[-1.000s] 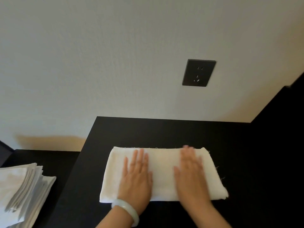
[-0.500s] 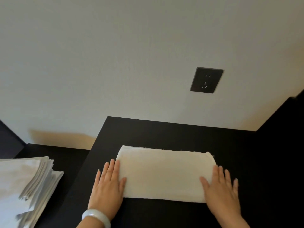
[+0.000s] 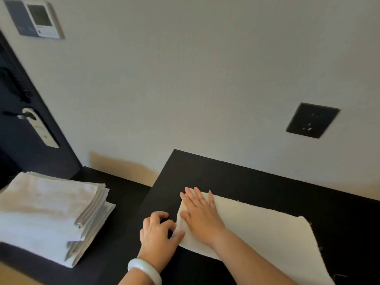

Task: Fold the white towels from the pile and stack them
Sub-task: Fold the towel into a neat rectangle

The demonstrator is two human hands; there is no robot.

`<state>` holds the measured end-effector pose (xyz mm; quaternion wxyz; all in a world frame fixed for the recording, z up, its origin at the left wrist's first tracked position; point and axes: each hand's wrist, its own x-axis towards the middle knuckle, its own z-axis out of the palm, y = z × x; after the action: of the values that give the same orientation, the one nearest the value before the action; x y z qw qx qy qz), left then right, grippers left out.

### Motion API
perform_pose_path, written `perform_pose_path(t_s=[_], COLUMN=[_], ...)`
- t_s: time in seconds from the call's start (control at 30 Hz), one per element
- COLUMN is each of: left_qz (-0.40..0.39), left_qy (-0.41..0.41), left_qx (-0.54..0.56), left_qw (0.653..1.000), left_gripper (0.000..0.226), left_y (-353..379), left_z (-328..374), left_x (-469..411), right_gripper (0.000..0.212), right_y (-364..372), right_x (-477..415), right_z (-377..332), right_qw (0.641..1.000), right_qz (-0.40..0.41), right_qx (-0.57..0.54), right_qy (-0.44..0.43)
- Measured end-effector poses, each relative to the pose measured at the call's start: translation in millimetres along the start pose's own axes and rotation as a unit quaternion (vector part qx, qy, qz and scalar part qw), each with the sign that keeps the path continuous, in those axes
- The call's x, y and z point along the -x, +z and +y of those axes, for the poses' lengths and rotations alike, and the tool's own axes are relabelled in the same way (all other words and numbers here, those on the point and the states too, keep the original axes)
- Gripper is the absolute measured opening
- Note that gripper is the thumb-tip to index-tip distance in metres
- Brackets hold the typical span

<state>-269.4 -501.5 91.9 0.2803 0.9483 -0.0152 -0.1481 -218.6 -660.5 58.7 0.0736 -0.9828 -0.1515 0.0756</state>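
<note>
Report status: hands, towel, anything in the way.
Left hand pinches the towel at its left edge; right hand flat on it. Towel lies on black table. Folded stack off left, nothing in the way.

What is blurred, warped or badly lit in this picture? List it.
Head view: motion smear softens the door handle, wall panel and socket; the wide-angle lens slants the wall and black table edges; light is soft, no glare; the stack of towels looks washed out, the spread towel fairly sharp.
</note>
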Motion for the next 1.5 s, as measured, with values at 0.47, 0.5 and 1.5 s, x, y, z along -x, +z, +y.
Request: perform_pose_path(t_s=[0.47, 0.5, 1.5], left_qz=[0.092, 0.093, -0.158], left_qy=[0.102, 0.136, 0.551], left_qx=[-0.115, -0.140, -0.263], left_qw=[0.984, 0.976, 0.776], left_gripper=[0.037, 0.047, 0.053], left_y=[9, 14, 142], left_z=[12, 21, 178], left_x=[-12, -17, -58], right_gripper=[0.059, 0.059, 0.013], right_y=[1, -1, -42], right_x=[6, 10, 255], right_z=[2, 3, 152], right_qw=[0.994, 0.991, 0.687], right_qz=[0.057, 0.073, 0.041], right_qx=[-0.085, -0.095, -0.459], right_qy=[0.038, 0.065, 0.562])
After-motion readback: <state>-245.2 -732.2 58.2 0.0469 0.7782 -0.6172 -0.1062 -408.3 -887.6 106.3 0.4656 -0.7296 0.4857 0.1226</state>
